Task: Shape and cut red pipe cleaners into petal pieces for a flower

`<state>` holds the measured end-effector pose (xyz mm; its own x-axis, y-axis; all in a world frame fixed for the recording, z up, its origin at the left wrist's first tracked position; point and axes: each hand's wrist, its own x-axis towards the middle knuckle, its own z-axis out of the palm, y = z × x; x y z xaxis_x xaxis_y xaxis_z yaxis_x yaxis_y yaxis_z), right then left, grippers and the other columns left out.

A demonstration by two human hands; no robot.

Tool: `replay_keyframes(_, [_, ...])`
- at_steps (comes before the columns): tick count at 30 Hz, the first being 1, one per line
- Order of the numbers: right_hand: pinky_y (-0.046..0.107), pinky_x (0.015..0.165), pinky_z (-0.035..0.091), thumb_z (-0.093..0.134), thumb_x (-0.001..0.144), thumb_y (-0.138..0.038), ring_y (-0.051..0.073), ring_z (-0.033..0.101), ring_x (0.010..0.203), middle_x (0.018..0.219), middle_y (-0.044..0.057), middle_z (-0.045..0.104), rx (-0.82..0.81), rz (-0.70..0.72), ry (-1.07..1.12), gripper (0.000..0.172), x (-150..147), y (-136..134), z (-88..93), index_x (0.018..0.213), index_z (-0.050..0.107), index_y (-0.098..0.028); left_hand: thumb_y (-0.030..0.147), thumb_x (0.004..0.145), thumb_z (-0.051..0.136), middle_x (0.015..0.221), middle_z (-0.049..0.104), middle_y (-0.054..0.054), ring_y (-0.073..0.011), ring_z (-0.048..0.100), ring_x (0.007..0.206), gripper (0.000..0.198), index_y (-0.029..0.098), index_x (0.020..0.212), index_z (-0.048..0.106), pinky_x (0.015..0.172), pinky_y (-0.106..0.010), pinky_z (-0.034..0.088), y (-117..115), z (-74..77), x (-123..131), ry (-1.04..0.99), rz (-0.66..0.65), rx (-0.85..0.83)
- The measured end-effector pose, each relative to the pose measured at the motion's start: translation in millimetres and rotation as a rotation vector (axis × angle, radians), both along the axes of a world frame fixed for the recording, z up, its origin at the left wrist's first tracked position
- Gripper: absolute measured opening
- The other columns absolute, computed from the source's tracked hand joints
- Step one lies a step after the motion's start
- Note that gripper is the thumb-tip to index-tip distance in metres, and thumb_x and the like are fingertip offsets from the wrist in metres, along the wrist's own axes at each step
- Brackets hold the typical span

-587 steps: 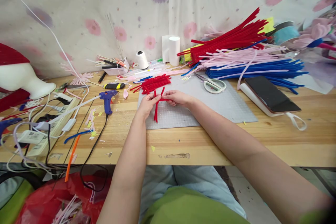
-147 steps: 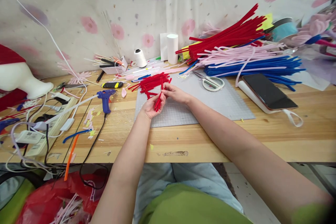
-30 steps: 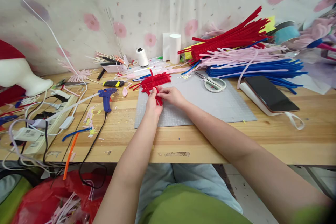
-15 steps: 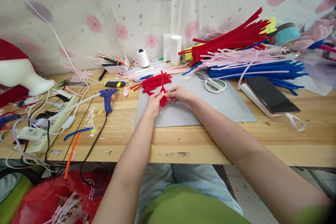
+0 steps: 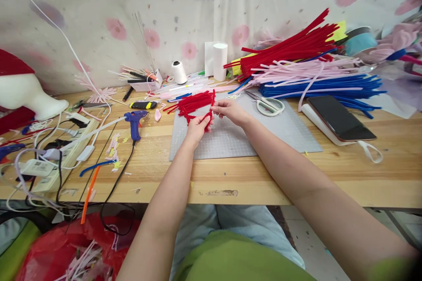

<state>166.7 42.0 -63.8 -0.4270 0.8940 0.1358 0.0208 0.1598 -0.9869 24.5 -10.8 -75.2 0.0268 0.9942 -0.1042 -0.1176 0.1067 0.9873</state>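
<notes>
Above the grey cutting mat (image 5: 231, 147), my left hand (image 5: 197, 129) is closed on a small bunch of red pipe cleaners (image 5: 209, 125). One red stem rises from the bunch, and the fingers of my right hand (image 5: 229, 111) pinch it partway up. My fingers hide much of the bunch. Just behind my left hand, a pile of cut red pipe cleaners (image 5: 194, 102) lies across the mat's back left corner. Scissors with pale handles (image 5: 270, 106) rest on the mat beyond my right hand.
Bundles of red (image 5: 290, 48), pink and blue pipe cleaners (image 5: 323, 88) fill the back right. A phone (image 5: 341, 116) lies on a white stand at right. A blue glue gun (image 5: 134, 125), a utility knife (image 5: 143, 105) and a power strip (image 5: 62, 158) with tangled cords occupy the left.
My right hand has moved up and slightly right, from beside the bunch to the upright stem. That stem now leans right, and the bunch in my left hand has tilted.
</notes>
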Motion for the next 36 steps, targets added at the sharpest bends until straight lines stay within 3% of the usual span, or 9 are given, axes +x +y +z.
replay_keyframes(4, [0.021, 0.051, 0.033, 0.055, 0.071, -0.042, 0.007, 0.040, 0.054, 0.059, -0.003, 0.045, 0.097, 0.081, -0.146, 0.027, 0.6, 0.2, -1.3, 0.065, 0.048, -0.016, 0.029, 0.068, 0.064, 0.055, 0.056, 0.001, -0.0039, 0.040, 0.040, 0.016, 0.014, 0.064, 0.064, 0.043, -0.020, 0.036, 1.0, -2.9, -4.3, 0.101, -0.064, 0.025])
replay_keyframes(9, [0.023, 0.060, 0.033, 0.049, 0.074, -0.021, 0.010, 0.044, 0.063, 0.066, 0.000, 0.052, 0.517, 0.163, -0.563, 0.012, 0.3, -2.9, 6.0, 0.064, 0.052, -0.015, 0.020, 0.069, 0.060, 0.048, 0.054, 0.001, -0.0048, 0.040, 0.035, 0.017, 0.013, 0.054, 0.062, 0.040, -0.020, 0.033, 2.1, -6.8, -7.7, 0.288, -0.131, -0.016])
replay_keyframes(11, [0.023, 0.062, 0.033, 0.047, 0.075, -0.016, 0.011, 0.048, 0.067, 0.070, 0.001, 0.057, 0.587, 0.248, -0.690, 0.012, -0.5, -5.9, 10.1, 0.067, 0.056, -0.016, 0.018, 0.069, 0.059, 0.046, 0.054, 0.001, -0.0050, 0.041, 0.035, 0.017, 0.013, 0.053, 0.061, 0.039, -0.020, 0.032, 2.5, -8.4, -8.3, 0.332, -0.163, -0.030])
replay_keyframes(15, [0.023, 0.063, 0.034, 0.044, 0.080, -0.018, 0.012, 0.052, 0.069, 0.072, 0.000, 0.063, 0.541, 0.346, -0.760, 0.017, -0.6, -10.9, 16.6, 0.073, 0.060, -0.019, 0.019, 0.069, 0.061, 0.046, 0.054, 0.000, -0.0052, 0.042, 0.035, 0.018, 0.014, 0.053, 0.060, 0.039, -0.019, 0.033, 3.4, -11.8, -9.0, 0.341, -0.167, -0.028])
replay_keyframes(23, [0.022, 0.057, 0.035, 0.048, 0.078, -0.031, 0.009, 0.048, 0.058, 0.066, 0.000, 0.058, 0.211, 0.127, -0.471, 0.019, -3.3, -4.8, 2.3, 0.074, 0.056, -0.015, 0.019, 0.074, 0.056, 0.054, 0.055, 0.002, -0.0043, 0.043, 0.039, 0.012, 0.013, 0.066, 0.061, 0.044, -0.020, 0.041, 0.3, -5.3, -4.3, 0.180, 0.004, -0.021])
replay_keyframes(28, [0.022, 0.057, 0.034, 0.050, 0.075, -0.034, 0.009, 0.046, 0.059, 0.062, -0.001, 0.054, 0.227, 0.113, -0.490, 0.022, 1.6, 0.1, -1.6, 0.073, 0.056, -0.014, 0.025, 0.069, 0.064, 0.062, 0.062, -0.001, -0.0078, 0.054, 0.050, 0.014, 0.012, 0.074, 0.064, 0.055, -0.023, 0.046, 1.9, -3.8, -9.2, 0.186, -0.040, -0.043])
replay_keyframes(30, [0.022, 0.058, 0.033, 0.048, 0.077, -0.032, 0.009, 0.046, 0.059, 0.063, -0.001, 0.054, 0.273, 0.145, -0.547, 0.021, 5.6, 1.0, 1.8, 0.074, 0.056, -0.014, 0.031, 0.070, 0.063, 0.074, 0.067, -0.005, -0.0108, 0.060, 0.063, 0.022, 0.012, 0.080, 0.065, 0.066, -0.026, 0.048, 5.2, -2.4, -15.6, 0.157, 0.039, 0.021])
replay_keyframes(33, [0.022, 0.058, 0.031, 0.048, 0.077, -0.028, 0.010, 0.046, 0.061, 0.066, 0.000, 0.056, 0.334, 0.194, -0.711, 0.017, 9.0, -0.7, 10.0, 0.076, 0.058, -0.014, 0.034, 0.075, 0.057, 0.093, 0.067, -0.008, -0.0130, 0.062, 0.080, 0.026, 0.014, 0.090, 0.066, 0.077, -0.027, 0.047, 8.7, 0.6, -24.2, 0.179, 0.284, 0.216])
replay_keyframes(36, [0.023, 0.059, 0.029, 0.048, 0.077, -0.025, 0.011, 0.046, 0.062, 0.068, 0.001, 0.058, 0.381, 0.232, -0.813, 0.016, 7.1, -5.8, 19.0, 0.075, 0.060, -0.015, 0.031, 0.075, 0.058, 0.098, 0.067, -0.007, -0.0141, 0.060, 0.090, 0.022, 0.018, 0.090, 0.068, 0.084, -0.027, 0.044, 4.9, 4.0, -25.0, 0.415, 0.292, 0.406])
